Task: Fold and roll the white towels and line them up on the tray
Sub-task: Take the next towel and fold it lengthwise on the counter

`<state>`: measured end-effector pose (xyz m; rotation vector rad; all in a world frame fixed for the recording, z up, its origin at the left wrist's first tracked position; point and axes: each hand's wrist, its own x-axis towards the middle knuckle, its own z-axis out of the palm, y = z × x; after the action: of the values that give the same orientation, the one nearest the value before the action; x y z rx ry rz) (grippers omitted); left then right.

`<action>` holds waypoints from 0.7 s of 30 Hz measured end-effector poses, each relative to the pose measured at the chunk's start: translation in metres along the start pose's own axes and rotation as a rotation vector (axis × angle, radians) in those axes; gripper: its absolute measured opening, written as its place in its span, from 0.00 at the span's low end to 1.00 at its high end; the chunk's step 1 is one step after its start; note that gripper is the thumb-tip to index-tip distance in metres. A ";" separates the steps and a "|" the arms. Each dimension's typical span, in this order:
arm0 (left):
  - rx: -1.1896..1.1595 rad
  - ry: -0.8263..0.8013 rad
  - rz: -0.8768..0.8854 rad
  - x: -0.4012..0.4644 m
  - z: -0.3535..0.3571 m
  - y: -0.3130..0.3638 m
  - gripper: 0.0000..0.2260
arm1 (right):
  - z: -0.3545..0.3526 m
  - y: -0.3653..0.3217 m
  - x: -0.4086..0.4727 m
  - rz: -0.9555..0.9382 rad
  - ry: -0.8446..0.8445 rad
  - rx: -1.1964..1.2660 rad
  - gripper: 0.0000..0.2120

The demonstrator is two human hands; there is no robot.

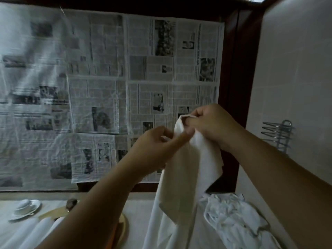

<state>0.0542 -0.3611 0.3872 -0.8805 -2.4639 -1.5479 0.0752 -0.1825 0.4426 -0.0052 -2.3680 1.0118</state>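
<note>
Towel (181, 169), white: hanging above counter (136, 209) right half, lifted to find corners. Right hand (206, 123) pinches top edge; left hand (158, 142) pinches beside it. Rolled towels (32, 229) on tray (124, 225), front-left.

White towel (181, 169), white heap (235, 216) — black-and-grey printed newspaper (143, 69), gold-rimmed tray (124, 229).

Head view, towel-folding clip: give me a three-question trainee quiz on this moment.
1. True or false: both hands hold the hanging white towel.
2. Which hand pinches the towel's top corner? A) left hand B) right hand
3. Fill in: the crumpled towel pile lies to the ___ of the hanging towel.

Key: 1 true; 2 B; 3 right.
</note>
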 end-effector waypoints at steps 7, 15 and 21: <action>0.109 0.267 0.071 -0.014 0.017 -0.022 0.10 | 0.005 0.001 -0.007 0.085 -0.116 0.056 0.13; 0.045 0.216 0.011 -0.022 0.043 -0.038 0.16 | 0.013 0.023 -0.020 0.165 -0.203 0.010 0.16; 0.148 0.270 -0.025 -0.033 0.078 -0.057 0.16 | 0.027 0.043 -0.028 0.288 -0.258 -0.052 0.16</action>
<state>0.0683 -0.3265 0.2923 -0.5776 -2.3643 -1.3675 0.0764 -0.1760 0.3845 -0.2567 -2.6839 1.1410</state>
